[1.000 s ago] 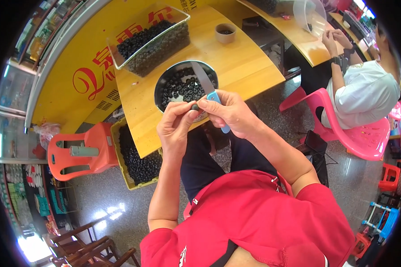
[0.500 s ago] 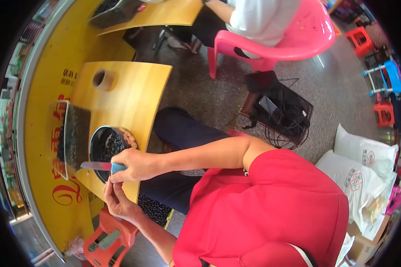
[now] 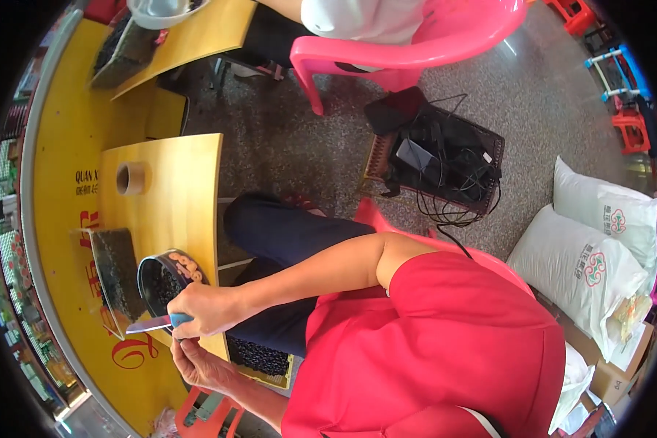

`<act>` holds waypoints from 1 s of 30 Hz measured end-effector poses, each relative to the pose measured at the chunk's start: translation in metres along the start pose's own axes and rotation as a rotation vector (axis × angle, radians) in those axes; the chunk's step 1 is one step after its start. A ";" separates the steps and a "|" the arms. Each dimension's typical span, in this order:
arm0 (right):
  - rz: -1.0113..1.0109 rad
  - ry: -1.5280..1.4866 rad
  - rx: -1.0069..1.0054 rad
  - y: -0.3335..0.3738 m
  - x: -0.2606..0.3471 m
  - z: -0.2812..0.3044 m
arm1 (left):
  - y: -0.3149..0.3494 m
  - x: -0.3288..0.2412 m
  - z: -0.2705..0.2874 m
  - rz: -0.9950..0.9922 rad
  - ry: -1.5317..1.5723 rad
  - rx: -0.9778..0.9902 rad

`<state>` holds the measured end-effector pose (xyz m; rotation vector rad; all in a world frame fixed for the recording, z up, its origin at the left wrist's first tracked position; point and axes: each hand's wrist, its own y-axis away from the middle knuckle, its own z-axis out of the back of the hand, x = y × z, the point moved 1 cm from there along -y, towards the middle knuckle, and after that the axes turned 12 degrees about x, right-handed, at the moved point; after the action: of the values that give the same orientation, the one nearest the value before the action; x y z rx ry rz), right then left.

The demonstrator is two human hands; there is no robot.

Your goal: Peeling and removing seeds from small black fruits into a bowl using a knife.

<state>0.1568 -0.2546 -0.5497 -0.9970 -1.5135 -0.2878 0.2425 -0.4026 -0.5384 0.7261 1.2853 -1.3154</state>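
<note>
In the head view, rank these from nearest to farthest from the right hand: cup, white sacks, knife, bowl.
1. Knife: held in the right hand.
2. Bowl: close beside that hand.
3. Cup: farther off, on the table.
4. White sacks: far right of the picture.

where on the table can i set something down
The table is bare between the brown cup and dark bowl, and picture-right of the cup to the edge. Crowded: around the bowl, with the clear tub, knife, right hand and left hand there.
</note>
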 end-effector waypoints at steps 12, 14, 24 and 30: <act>0.124 0.086 0.095 -0.003 -0.003 0.040 | -0.004 -0.013 -0.034 0.005 -0.304 -0.051; 0.088 0.068 0.185 -0.006 0.005 0.062 | 0.004 -0.009 -0.040 -0.048 -0.318 -0.016; 0.202 0.057 -0.012 0.018 -0.022 0.067 | 0.037 0.059 -0.086 0.226 -0.183 0.985; 0.107 -0.026 0.084 0.068 -0.052 0.063 | 0.058 0.068 -0.109 0.772 0.086 1.049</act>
<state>0.1565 -0.1926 -0.6354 -1.0140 -1.4783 -0.1349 0.2555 -0.3082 -0.6422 1.7908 0.1766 -1.2194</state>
